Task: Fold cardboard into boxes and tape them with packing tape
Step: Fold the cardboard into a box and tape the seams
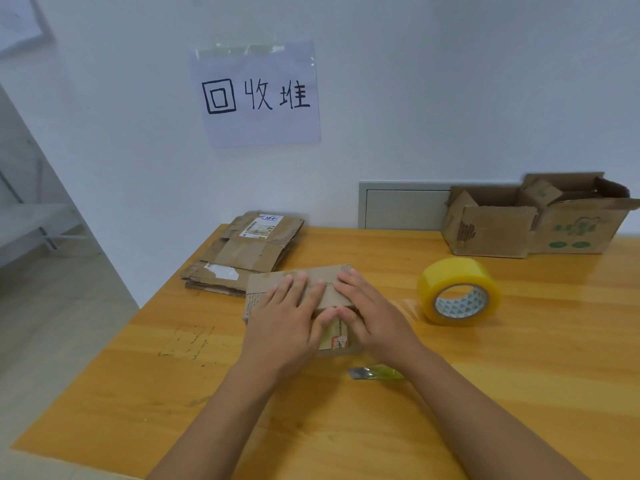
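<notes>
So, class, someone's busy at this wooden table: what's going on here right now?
A person is pressing both hands flat on a small cardboard box in the middle of the table. The left hand and right hand lie side by side on its top, fingers straight. A yellow roll of tape stands to the right, untouched. A stack of flattened cardboard waits behind on the left, and two open boxes sit at the far right.
</notes>
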Demonstrator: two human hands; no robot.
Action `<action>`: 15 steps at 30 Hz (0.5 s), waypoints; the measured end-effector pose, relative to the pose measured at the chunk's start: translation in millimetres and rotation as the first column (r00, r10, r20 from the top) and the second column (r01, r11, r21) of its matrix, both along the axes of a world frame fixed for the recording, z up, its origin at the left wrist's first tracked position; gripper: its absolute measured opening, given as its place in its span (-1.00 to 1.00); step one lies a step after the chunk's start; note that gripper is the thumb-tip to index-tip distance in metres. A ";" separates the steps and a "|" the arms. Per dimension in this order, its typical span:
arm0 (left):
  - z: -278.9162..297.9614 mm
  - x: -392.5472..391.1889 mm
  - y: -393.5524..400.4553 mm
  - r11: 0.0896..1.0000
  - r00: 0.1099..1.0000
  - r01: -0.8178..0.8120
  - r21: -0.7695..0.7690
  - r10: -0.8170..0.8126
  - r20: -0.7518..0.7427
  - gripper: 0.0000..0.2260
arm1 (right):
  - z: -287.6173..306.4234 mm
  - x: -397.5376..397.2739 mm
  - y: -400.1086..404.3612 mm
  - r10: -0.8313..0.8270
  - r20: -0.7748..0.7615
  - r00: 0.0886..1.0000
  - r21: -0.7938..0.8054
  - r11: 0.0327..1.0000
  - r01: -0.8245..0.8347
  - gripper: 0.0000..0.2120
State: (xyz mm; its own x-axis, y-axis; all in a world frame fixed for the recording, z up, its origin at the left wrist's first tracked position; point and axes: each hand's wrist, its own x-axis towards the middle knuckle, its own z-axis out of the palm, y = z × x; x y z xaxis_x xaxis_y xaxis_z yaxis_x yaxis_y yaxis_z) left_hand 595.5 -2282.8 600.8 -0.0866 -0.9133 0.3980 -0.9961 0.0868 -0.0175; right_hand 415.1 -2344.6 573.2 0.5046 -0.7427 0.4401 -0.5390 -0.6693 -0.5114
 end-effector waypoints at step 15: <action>-3.4 1.0 -3.0 0.998 0.995 -0.060 0.030 0.057 0.085 -0.25 | 65.1 -96.1 -37.6 -0.445 -0.643 0.623 -0.146 0.870 0.471 -0.39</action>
